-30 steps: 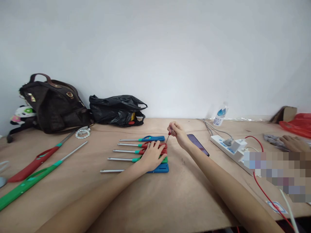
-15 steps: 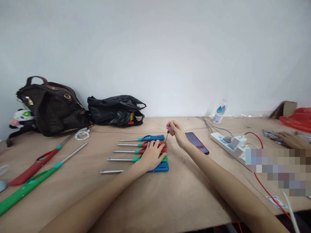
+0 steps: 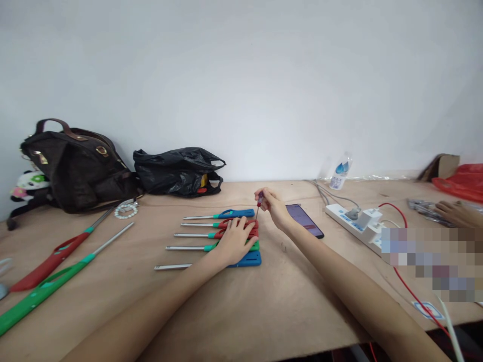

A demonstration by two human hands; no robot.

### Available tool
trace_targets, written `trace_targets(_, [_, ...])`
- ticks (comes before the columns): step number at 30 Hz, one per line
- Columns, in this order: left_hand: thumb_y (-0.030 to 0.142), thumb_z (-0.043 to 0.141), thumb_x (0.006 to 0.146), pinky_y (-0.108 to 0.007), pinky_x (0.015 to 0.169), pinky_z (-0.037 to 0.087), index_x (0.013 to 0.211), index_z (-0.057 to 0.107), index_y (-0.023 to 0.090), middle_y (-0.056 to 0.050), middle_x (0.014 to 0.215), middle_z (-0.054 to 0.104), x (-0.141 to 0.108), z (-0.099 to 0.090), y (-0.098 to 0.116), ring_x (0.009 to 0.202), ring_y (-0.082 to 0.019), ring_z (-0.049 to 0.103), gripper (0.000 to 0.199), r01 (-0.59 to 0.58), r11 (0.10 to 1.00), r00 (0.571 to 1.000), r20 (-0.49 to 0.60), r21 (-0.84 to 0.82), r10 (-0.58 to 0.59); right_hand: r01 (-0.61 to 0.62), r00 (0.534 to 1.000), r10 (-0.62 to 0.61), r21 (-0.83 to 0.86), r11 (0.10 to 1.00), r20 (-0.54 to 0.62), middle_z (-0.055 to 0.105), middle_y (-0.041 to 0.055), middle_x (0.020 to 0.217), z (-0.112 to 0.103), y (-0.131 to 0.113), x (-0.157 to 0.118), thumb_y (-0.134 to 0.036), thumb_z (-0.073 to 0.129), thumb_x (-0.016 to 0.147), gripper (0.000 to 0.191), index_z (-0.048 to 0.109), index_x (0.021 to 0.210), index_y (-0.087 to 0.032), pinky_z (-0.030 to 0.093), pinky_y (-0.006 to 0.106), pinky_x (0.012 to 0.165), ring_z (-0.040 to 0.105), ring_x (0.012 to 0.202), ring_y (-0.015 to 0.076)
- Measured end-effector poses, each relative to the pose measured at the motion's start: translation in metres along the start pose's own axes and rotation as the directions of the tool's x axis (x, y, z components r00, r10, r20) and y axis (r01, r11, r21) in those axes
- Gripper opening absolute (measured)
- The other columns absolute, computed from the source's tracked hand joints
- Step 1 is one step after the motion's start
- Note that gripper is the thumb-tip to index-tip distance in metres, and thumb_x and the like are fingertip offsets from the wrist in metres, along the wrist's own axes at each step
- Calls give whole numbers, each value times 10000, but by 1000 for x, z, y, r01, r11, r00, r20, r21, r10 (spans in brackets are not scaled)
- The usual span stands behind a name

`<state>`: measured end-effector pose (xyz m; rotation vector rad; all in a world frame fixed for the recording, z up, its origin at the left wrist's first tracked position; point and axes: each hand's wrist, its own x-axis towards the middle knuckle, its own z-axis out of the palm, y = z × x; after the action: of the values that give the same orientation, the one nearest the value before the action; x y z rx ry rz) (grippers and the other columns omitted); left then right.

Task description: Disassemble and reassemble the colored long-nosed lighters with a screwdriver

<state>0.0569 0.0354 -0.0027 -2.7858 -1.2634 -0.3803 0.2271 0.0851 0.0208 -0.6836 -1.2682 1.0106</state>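
Observation:
Several long-nosed lighters lie side by side, metal tubes pointing left: a blue lighter (image 3: 247,213) at the back, two red ones, a green lighter (image 3: 208,248) and a blue lighter (image 3: 252,259) at the front. Spread over the middle handles is my left hand (image 3: 236,240), fingers apart and lying flat, hiding parts of them. My right hand (image 3: 272,205) pinches a small screwdriver (image 3: 259,201) with a red and clear handle. Its thin shaft slants down to the end of the rear red lighter (image 3: 222,224); exact contact of the tip is too small to tell.
A phone (image 3: 305,221) lies right of my right hand, beside a power strip (image 3: 352,226) with plugs and cables. Left are a red lighter (image 3: 49,264), a green lighter (image 3: 49,289) and a bracelet (image 3: 126,209). Behind stand bags and a bottle (image 3: 339,173). Another person's hand (image 3: 458,213) is far right.
My right hand's fingers have shifted slightly on the screwdriver handle, with the tip staying at the rear red lighter. My left hand stays in place. The whole view has moved slightly.

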Motion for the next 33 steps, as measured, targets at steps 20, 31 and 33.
trace_targets(20, [413, 409, 965, -495, 975, 387, 1319, 519, 164, -143, 1243, 512, -1, 1, 0, 1111, -319, 468, 447, 7, 1000, 1000, -5, 4, -7, 25, 999, -23, -73, 997, 30, 669, 37, 821, 5, -7, -4, -491, 674, 751, 329, 589, 833, -184, 318, 236, 472, 429, 521, 84])
trace_targets(31, [398, 418, 960, -496, 971, 389, 1318, 522, 148, -148, 1220, 521, -1, 1, 0, 1098, -317, 469, 449, 5, 1000, 1000, 0, -13, -5, 11, 999, -8, -62, 998, 49, 594, -12, 711, 5, -4, -6, -486, 703, 733, 349, 526, 831, -201, 285, 214, 457, 436, 541, 91])
trace_targets(33, [395, 422, 959, -502, 982, 380, 1327, 518, 143, -152, 1231, 516, 0, -1, 1, 1112, -322, 462, 456, 11, 1000, 1000, 12, -15, -11, 8, 997, -3, -53, 999, 78, 599, 12, 767, 5, -4, -5, -515, 646, 780, 350, 584, 846, -177, 300, 228, 463, 384, 508, 73])
